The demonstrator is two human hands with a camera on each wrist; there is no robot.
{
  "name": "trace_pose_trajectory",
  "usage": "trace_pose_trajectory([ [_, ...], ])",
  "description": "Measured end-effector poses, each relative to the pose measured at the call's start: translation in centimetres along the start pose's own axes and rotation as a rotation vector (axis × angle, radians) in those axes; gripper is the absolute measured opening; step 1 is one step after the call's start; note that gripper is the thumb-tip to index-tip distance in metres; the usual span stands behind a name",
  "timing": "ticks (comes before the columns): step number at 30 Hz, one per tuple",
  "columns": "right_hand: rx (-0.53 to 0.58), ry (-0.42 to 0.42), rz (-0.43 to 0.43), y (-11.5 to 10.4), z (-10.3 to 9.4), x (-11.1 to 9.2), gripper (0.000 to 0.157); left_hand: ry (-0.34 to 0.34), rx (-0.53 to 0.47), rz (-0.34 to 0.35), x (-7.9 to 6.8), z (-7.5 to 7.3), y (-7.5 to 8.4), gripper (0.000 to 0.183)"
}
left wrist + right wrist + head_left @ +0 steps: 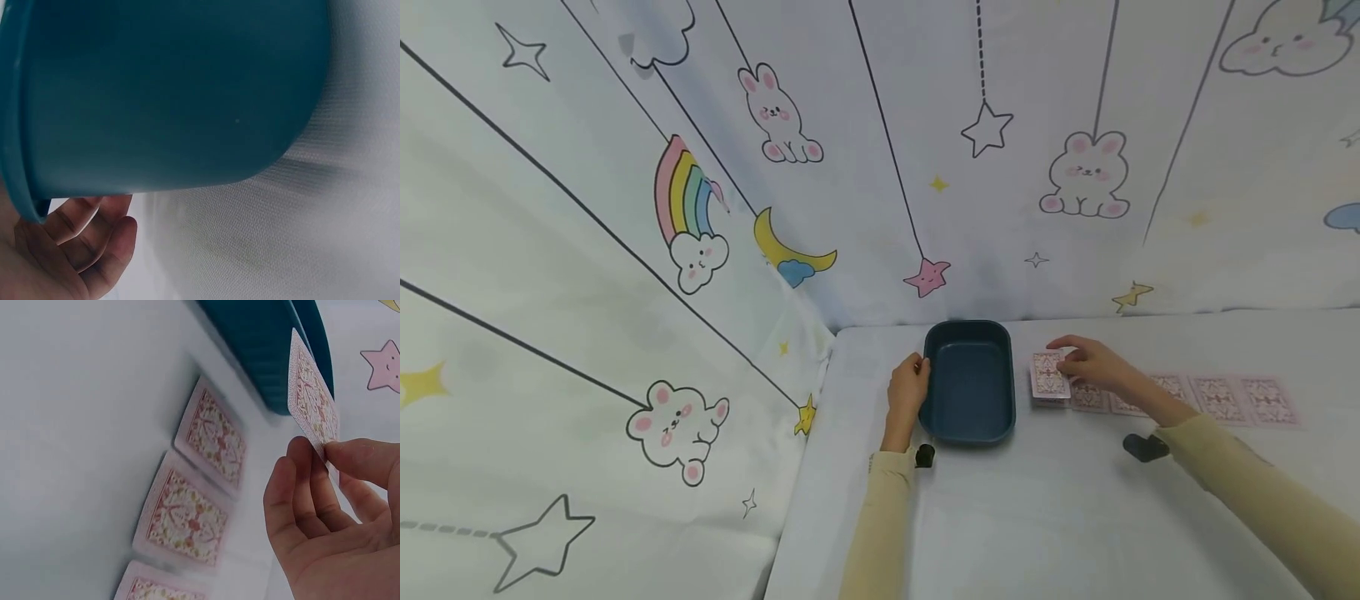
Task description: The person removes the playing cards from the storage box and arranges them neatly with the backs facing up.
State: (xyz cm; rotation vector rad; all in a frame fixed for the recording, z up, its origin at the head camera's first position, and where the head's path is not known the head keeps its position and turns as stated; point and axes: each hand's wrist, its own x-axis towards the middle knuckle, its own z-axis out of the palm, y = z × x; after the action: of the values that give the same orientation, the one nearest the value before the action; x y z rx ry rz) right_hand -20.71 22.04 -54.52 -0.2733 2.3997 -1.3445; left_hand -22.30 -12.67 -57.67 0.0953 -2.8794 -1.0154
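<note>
A playing card (1049, 374) with a red-and-white patterned back is pinched between the thumb and fingers of my right hand (1093, 367). In the right wrist view this card (312, 394) stands tilted above the table, overlapping the side of a dark blue rectangular bin (250, 350). My left hand (908, 385) grips the left rim of the bin (967, 437). In the left wrist view the curled fingers (115, 250) sit under the rim, outside the wall; the thumb is hidden. Below the held card, more cards (187, 519) lie face down.
A row of face-down cards (1217, 398) runs to the right along the white table (1037, 517), partly behind my right forearm. A white cloth wall (880, 208) with cartoon prints rises behind the bin and on the left. Small black devices (1146, 447) show beside both wrists.
</note>
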Motion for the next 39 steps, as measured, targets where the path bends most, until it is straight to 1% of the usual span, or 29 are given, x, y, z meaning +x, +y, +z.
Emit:
trace_pose_trajectory([
  [6,-0.013,0.018,0.001,0.9,-1.0,-1.0,0.048,-0.003,0.0,0.002,0.1,-0.1,0.1,0.025],
  [14,0.029,0.025,0.007,2.3,-2.0,-2.0,0.051,-0.009,0.006,-0.006,0.0,-0.2,0.2,0.025],
  [21,-0.012,0.04,0.033,2.9,-2.9,-3.4,0.051,-0.013,0.002,-0.011,-0.1,-0.3,0.2,0.025],
  [28,-0.026,0.043,0.052,3.7,-3.7,-4.2,0.051,-0.006,-0.001,-0.01,-0.1,-0.3,0.1,0.024],
  [33,-0.018,0.038,0.043,4.7,-4.4,-4.7,0.05,-0.021,0.008,-0.019,-0.2,-0.3,0.2,0.024],
  [39,-0.032,0.048,0.041,5.3,-4.8,-5.6,0.051,-0.027,0.004,-0.021,-0.2,-0.2,0.3,0.024],
])
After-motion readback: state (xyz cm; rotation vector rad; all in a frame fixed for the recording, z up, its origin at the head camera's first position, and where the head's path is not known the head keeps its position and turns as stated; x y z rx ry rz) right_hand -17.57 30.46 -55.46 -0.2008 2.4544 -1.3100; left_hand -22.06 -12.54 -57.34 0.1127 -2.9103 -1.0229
